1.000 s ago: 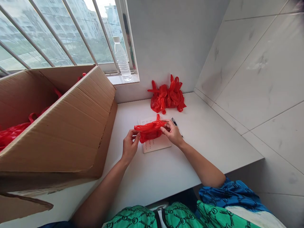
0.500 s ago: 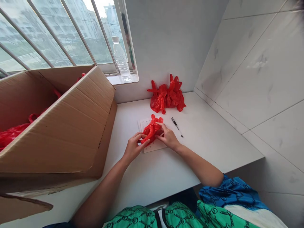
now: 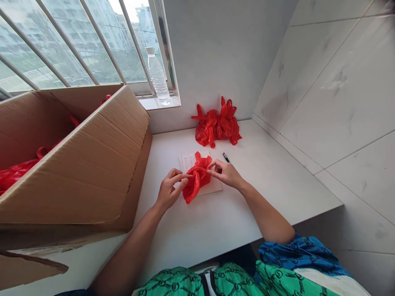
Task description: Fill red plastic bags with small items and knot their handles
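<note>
A knotted red plastic bag (image 3: 197,174) lies over a printed sheet or booklet (image 3: 212,188) on the white table. My left hand (image 3: 171,187) pinches the bag's left side near the knot, fingers closed on the thin plastic. On the opposite side, my right hand (image 3: 226,172) grips the bag's right edge between thumb and fingertips. One twisted end of the bag hangs toward me and another points away. What is inside the bag is hidden. A black-capped pen (image 3: 226,157) lies just behind my right hand, which covers its lower part.
Several red bags (image 3: 217,125) stand bunched against the back wall. A big cardboard box (image 3: 101,160) with red bags inside fills the left. On the windowsill stands a clear bottle (image 3: 159,78). Tiled wall (image 3: 339,102) bounds the right side.
My hands have moved apart, and the bag has spread out, with one end now hanging nearer to me. My right hand has shifted right, over part of the pen.
</note>
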Demonstrator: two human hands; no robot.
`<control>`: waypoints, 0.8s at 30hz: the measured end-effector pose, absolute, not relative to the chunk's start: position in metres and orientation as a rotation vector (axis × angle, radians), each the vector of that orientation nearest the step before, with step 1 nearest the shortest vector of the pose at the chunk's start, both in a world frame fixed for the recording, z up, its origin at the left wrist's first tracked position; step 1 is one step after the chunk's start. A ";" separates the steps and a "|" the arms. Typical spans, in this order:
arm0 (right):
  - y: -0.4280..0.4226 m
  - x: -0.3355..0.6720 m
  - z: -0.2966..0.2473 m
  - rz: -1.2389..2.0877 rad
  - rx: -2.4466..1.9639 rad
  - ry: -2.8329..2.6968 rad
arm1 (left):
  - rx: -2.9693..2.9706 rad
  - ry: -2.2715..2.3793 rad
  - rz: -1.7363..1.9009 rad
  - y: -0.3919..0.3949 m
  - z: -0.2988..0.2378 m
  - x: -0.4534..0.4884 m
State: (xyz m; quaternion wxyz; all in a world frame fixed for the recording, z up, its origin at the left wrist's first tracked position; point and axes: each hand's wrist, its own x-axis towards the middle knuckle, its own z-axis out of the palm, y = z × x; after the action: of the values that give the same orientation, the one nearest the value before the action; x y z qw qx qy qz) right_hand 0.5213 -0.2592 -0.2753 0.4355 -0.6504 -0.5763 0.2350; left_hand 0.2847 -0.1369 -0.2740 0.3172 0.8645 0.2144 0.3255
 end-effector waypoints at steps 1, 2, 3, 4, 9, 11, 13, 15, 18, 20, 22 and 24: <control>-0.258 0.518 -0.275 0.524 -1.612 -1.382 | 2.205 0.600 0.929 -0.138 -0.275 0.287; -0.256 0.515 -0.276 0.474 -1.603 -1.337 | 2.151 0.632 0.957 -0.140 -0.277 0.289; -0.255 0.511 -0.276 0.441 -1.599 -1.308 | 2.128 0.651 0.935 -0.141 -0.280 0.292; -0.253 0.508 -0.278 0.430 -1.608 -1.306 | 2.138 0.654 0.871 -0.144 -0.282 0.294; -0.254 0.508 -0.284 0.586 -1.804 -1.541 | 2.425 0.569 0.578 -0.155 -0.287 0.299; -0.259 0.518 -0.283 0.646 -1.857 -1.572 | 2.496 0.537 0.547 -0.158 -0.287 0.298; -0.264 0.529 -0.280 0.733 -1.845 -1.583 | 2.482 0.529 0.556 -0.161 -0.288 0.298; -0.268 0.537 -0.277 0.837 -1.772 -1.550 | 2.444 0.532 0.630 -0.164 -0.289 0.300; -0.266 0.537 -0.277 0.915 -1.676 -1.380 | 2.519 0.466 0.774 -0.168 -0.292 0.304; -0.262 0.532 -0.279 0.829 -1.683 -1.313 | 2.635 0.386 0.799 -0.170 -0.293 0.306; -0.258 0.525 -0.282 0.691 -1.702 -1.338 | 2.697 0.362 0.803 -0.170 -0.293 0.306; -0.255 0.521 -0.284 0.587 -1.697 -1.353 | 2.682 0.428 0.859 -0.167 -0.292 0.304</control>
State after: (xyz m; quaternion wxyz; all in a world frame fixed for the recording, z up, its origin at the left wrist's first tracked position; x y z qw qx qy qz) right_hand 0.5210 -0.2550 -0.2840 0.4319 -0.6807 -0.5428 0.2355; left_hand 0.3038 -0.1672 -0.2924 0.1459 0.9315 0.1487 0.2983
